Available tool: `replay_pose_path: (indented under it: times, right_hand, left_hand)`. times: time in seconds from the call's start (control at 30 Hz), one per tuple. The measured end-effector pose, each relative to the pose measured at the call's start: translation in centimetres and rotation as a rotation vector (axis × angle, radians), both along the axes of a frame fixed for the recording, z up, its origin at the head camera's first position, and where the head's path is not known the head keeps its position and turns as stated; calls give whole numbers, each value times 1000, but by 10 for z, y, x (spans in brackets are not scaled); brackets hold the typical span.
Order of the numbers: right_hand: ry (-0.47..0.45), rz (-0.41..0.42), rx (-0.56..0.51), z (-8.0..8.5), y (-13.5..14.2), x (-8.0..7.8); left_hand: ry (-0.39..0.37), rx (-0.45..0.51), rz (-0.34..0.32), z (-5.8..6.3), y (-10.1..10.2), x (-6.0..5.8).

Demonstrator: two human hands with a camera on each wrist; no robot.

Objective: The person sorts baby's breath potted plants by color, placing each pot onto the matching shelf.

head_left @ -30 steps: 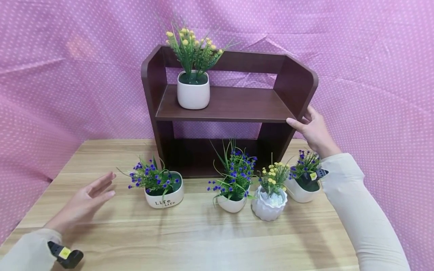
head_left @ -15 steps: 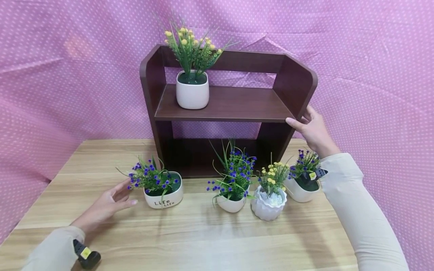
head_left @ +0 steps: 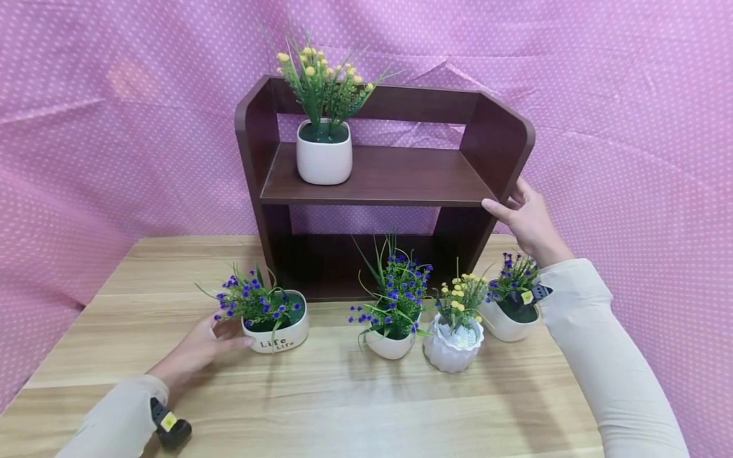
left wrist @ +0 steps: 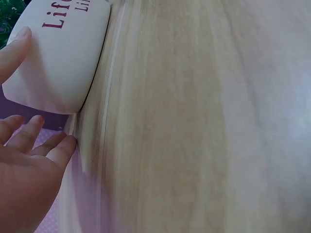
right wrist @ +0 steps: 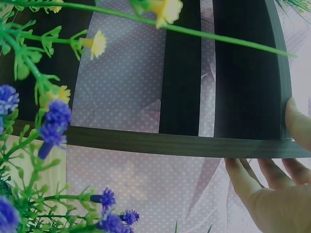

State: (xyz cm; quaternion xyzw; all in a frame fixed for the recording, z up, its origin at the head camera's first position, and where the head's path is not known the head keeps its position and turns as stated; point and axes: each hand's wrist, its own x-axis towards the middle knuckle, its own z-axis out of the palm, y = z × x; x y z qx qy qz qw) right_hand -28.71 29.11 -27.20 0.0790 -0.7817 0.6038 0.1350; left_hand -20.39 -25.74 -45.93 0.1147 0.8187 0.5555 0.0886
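Five white flowerpots in head view: one on the upper tier of a dark-brown two-tier bookshelf (head_left: 412, 173), four on the wood-grain table (head_left: 366, 413) in front. Person's L hand (head_left: 197, 350) is at the L end of the "Life Life" pot (head_left: 280, 337), which stands on the table nr the shelf's L foot. L-wrist close-up adds what head view hides: fingers spread apart, fingertips just beside the pot's end, thumb over its lettered face; can't tell if thumb touches. R hand (head_left: 532, 222) clamps the shelf's R side panel; R-wrist view shows fingertips on the panel's outer face, thumb on the inner side, w/ purple & yellow blooms close to the lens. Hands well apart.

Contents: "Life Life" pot has green filler, purple-blue flowers & grass leaning L. Upper-tier pot (head_left: 324, 164), L of centre, has yellow flowers, thin grass, green filler. Centre pot (head_left: 391, 346) has purple-blue flowers w/ tall blades. Ruffled pot (head_left: 451, 355), next to its R, has yellow flowers over white filler. Far-R pot (head_left: 508, 327) has purple-blue flowers, partly hidden by a wrist cam (head_left: 528, 297). Backdrop: pink dotted cloth (head_left: 647, 95).
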Motion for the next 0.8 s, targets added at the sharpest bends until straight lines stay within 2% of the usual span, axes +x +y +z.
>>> replay_pose_path:
  times: [0.1, 0.33, 0.6, 0.8]
  right_hand:
    - [0, -2, 1, 0, 0, 0]
    - [13, 39, -77, -2, 0, 2]
    - [17, 33, -87, -2, 0, 3]
    - [18, 43, -100, -1, -1, 4]
  left_hand:
    - [-5, 8, -1, 0, 2, -1]
    - [1, 29, -11, 1, 5, 0]
    - [-21, 31, -19, 3, 9, 0]
    - [39, -22, -26, 7, 9, -1]
